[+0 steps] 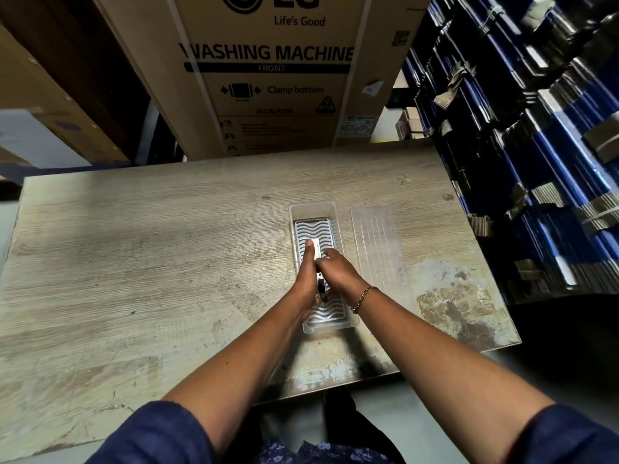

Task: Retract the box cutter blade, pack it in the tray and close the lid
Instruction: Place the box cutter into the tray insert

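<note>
Wooden table (134,262): both hands (321,276) hold box cutter (318,259) over tray (313,212).

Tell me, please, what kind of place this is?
Probably a warehouse or stockroom: a large washing machine carton stands behind the worn wooden table, and bundled flat blue boxes are stacked at the right.

Cutter mostly hidden.
Both hands cover the box cutter (317,262); blade state unreadable, tray (313,209) middle blocked, tabletop (134,246) near-left corner cropped.
</note>
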Demonstrator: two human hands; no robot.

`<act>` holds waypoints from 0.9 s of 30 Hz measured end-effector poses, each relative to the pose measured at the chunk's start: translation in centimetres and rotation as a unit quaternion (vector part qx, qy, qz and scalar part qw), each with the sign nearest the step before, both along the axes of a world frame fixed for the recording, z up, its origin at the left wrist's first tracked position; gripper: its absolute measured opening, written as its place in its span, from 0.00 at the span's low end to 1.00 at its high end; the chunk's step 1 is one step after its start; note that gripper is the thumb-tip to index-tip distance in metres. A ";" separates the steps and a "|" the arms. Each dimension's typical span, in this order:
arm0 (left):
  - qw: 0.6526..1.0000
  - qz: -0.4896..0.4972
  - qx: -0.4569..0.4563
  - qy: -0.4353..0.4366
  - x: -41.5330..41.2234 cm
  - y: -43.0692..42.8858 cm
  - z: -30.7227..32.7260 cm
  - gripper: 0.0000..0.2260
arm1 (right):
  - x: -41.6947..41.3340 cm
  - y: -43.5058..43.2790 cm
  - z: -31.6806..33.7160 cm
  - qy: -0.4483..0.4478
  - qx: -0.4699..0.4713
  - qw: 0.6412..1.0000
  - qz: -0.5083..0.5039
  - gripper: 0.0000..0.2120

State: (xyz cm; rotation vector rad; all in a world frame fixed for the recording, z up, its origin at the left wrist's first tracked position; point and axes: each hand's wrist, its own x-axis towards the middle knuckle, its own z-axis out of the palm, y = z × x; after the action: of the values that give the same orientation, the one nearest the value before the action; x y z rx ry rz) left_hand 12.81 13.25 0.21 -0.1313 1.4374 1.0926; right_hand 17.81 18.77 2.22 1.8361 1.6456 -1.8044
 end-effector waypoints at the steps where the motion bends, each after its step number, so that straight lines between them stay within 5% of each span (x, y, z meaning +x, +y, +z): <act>1: 1.000 0.000 -0.003 0.002 0.0 0.0 -0.1 0.51 | 0.0 0.0 0.1 0.001 0.000 1.000 0.000 0.35; 6: 1.000 -0.006 -0.004 0.014 0.0 0.0 1.6 0.44 | 0.3 0.0 -0.4 -0.004 0.010 1.000 0.012 0.35; 14: 0.996 -0.020 0.055 0.064 0.4 0.0 4.5 0.30 | 1.4 1.1 0.4 0.064 0.050 0.997 -0.003 0.22; 19: 0.992 -0.031 0.094 0.073 1.8 1.0 5.0 0.30 | 3.6 3.2 1.9 0.124 0.085 0.984 -0.090 0.09; 27: 0.994 -0.070 0.087 0.011 5.5 2.9 4.1 0.34 | 10.4 6.9 0.8 0.087 0.088 0.977 -0.171 0.07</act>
State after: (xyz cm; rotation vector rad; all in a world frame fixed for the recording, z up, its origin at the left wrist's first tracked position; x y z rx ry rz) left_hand 18.35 16.12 4.28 0.1046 1.3424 1.0998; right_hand 28.19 25.63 2.99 2.2122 1.6774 -2.0644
